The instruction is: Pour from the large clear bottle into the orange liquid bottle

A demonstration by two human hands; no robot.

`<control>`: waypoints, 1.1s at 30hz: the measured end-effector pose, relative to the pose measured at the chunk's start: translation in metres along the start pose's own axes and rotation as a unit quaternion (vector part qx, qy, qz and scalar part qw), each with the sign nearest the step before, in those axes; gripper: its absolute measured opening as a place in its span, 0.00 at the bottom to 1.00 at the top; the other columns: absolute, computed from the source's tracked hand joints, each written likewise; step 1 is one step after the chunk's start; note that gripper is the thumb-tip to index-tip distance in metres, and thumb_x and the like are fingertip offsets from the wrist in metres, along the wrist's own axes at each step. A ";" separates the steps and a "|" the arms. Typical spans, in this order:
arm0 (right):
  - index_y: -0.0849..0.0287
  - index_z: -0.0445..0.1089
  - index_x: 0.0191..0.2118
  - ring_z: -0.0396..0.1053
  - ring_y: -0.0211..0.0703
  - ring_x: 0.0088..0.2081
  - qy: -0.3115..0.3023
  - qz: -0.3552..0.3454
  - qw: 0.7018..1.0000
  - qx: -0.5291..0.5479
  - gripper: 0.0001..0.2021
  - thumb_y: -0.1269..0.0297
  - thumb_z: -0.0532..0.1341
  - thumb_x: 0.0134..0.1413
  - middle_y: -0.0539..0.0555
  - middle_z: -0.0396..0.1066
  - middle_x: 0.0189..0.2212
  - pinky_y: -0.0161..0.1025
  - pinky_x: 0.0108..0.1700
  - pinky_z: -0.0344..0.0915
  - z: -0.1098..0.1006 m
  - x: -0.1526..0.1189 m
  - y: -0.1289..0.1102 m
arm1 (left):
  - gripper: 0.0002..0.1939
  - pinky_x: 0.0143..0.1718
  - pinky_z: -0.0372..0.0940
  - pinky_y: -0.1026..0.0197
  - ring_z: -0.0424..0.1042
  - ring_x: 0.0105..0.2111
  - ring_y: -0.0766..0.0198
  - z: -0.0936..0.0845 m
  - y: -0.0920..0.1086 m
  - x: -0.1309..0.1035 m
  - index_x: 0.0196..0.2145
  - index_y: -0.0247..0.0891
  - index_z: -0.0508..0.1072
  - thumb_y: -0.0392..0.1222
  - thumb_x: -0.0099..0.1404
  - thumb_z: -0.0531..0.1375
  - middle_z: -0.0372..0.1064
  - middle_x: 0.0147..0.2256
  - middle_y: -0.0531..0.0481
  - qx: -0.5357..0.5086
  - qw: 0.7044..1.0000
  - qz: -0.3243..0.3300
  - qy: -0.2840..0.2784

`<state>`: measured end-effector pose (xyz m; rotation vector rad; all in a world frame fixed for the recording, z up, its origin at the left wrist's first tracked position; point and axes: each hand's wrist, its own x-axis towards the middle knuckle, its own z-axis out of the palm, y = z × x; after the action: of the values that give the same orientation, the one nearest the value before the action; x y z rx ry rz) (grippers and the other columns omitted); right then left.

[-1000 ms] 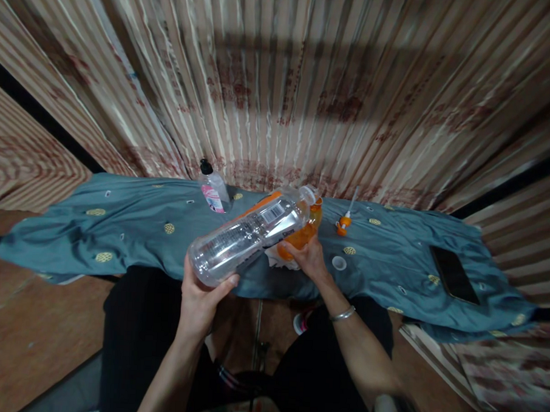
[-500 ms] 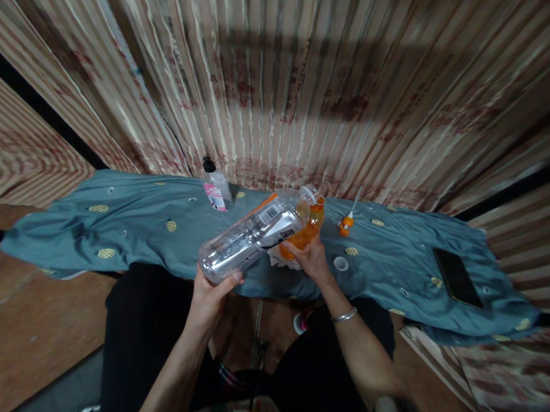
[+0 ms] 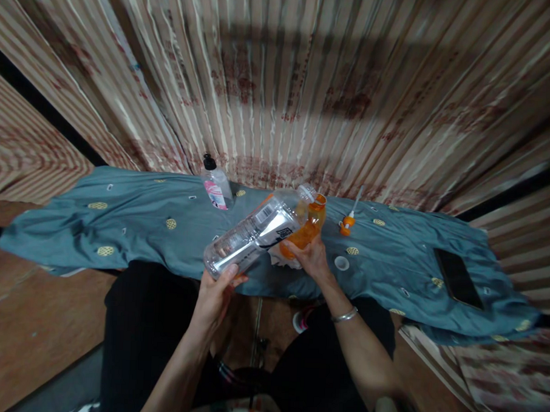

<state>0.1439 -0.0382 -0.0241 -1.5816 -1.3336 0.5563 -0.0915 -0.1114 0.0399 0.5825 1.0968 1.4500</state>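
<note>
My left hand (image 3: 216,294) is closed around the base of a large clear plastic bottle (image 3: 255,232) with a silver label. The bottle lies tilted, its open neck up and to the right, close to the mouth of an orange bottle (image 3: 317,215). My right hand (image 3: 312,256) grips the lower part of that orange see-through bottle, which stands on crumpled white tissue (image 3: 282,259). Whether liquid passes between the two mouths, I cannot tell. Right of the orange bottle lies an orange pump head (image 3: 347,224) with a white tube. A small white cap (image 3: 342,263) is near my right wrist.
A blue-green patterned cloth (image 3: 137,224) covers the narrow table. Toward the back left stands a clear bottle with a black pump and pink label (image 3: 217,188). A dark phone (image 3: 457,278) lies at the right. Striped curtains (image 3: 280,97) hang close behind the table.
The base of the clear bottle has shifted slightly right, and my left hand has turned with it, fingers now further around. My right hand and the orange bottle stay nearly in place.
</note>
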 end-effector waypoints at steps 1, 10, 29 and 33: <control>0.59 0.66 0.60 0.80 0.63 0.53 0.000 -0.001 1.000 -0.002 0.39 0.45 0.74 0.46 0.64 0.81 0.50 0.56 0.55 0.76 0.000 0.000 0.000 | 0.37 0.32 0.75 0.62 0.82 0.39 0.55 0.000 -0.001 0.000 0.47 0.40 0.79 0.55 0.41 0.81 0.82 0.44 0.46 -0.005 1.000 -0.006 0.001; 0.59 0.65 0.60 0.78 0.65 0.56 -0.005 0.002 1.000 0.002 0.40 0.45 0.73 0.45 0.65 0.81 0.50 0.58 0.56 0.76 -0.001 0.001 0.001 | 0.37 0.39 0.78 0.53 0.82 0.49 0.44 -0.002 -0.010 0.001 0.52 0.40 0.80 0.54 0.46 0.80 0.82 0.48 0.41 -0.028 0.998 -0.046 -0.017; 0.60 0.65 0.59 0.79 0.65 0.53 -0.002 -0.008 1.000 0.008 0.41 0.40 0.72 0.45 0.66 0.80 0.51 0.59 0.56 0.75 -0.003 0.000 0.000 | 0.33 0.41 0.79 0.51 0.82 0.49 0.46 -0.003 -0.018 0.002 0.54 0.41 0.77 0.50 0.52 0.77 0.81 0.51 0.42 -0.043 0.997 -0.060 -0.028; 0.58 0.65 0.58 0.79 0.64 0.54 -0.002 -0.010 1.000 0.004 0.39 0.42 0.72 0.45 0.65 0.80 0.51 0.58 0.56 0.76 -0.003 0.001 0.001 | 0.34 0.39 0.78 0.52 0.82 0.48 0.46 -0.002 -0.016 0.001 0.51 0.41 0.78 0.52 0.49 0.79 0.82 0.49 0.42 -0.032 0.998 -0.040 -0.020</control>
<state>0.1474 -0.0383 -0.0238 -1.5584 -1.3476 0.5521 -0.0860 -0.1131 0.0250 0.5142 1.0263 1.3931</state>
